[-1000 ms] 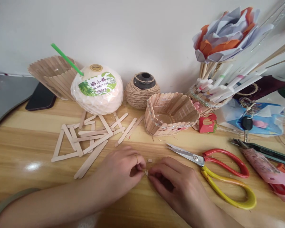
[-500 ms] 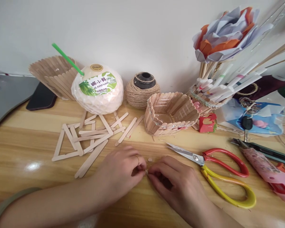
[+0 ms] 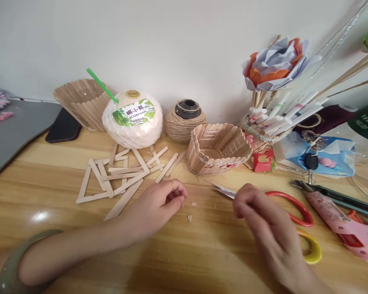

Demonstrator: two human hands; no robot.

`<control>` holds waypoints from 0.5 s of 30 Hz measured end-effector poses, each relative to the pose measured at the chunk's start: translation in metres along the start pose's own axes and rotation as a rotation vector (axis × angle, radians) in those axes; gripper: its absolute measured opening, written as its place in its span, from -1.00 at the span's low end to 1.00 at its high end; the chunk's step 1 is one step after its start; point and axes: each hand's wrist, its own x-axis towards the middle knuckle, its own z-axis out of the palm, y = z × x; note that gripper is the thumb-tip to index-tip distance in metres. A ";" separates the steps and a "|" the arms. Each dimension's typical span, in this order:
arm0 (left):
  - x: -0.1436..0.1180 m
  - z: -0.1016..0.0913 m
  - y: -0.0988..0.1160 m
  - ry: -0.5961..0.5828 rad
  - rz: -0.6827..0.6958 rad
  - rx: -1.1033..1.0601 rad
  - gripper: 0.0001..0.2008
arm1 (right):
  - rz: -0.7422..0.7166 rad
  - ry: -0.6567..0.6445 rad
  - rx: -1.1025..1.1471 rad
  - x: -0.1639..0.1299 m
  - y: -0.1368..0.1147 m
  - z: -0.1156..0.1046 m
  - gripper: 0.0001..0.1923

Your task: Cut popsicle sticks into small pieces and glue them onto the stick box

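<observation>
Left hand [image 3: 159, 202] loosely curled, gripping nothing. Right hand [image 3: 263, 216] blurred over scissors [image 3: 297, 212], grip unclear. Two wood chips [image 3: 190, 217] lying mid-counter [image 3: 49, 192] between hands. Judged featherlight, stiff, brittle; best pinched by the edges with fingertips.

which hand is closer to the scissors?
Right. The right hand hovers directly over the scissors, covering the blades. The left hand rests on the table further left, beside the loose sticks.
</observation>
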 end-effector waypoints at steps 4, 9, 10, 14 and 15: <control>-0.002 -0.003 0.001 0.067 0.061 -0.214 -0.86 | -0.041 0.320 0.147 -0.001 -0.002 -0.011 -0.68; -0.004 -0.013 0.004 0.250 0.286 -0.119 -0.79 | -0.045 0.628 -0.020 0.009 -0.003 -0.019 -0.67; -0.005 -0.016 0.005 0.296 0.305 -0.088 -0.78 | -0.015 0.634 -0.039 0.012 -0.001 -0.021 -0.73; -0.011 -0.026 0.013 0.419 0.316 -0.115 -0.78 | 0.039 0.570 0.053 0.019 0.009 -0.026 -0.90; -0.013 -0.028 0.016 0.429 0.321 -0.133 -0.77 | 0.041 0.551 0.067 0.019 0.010 -0.028 -0.90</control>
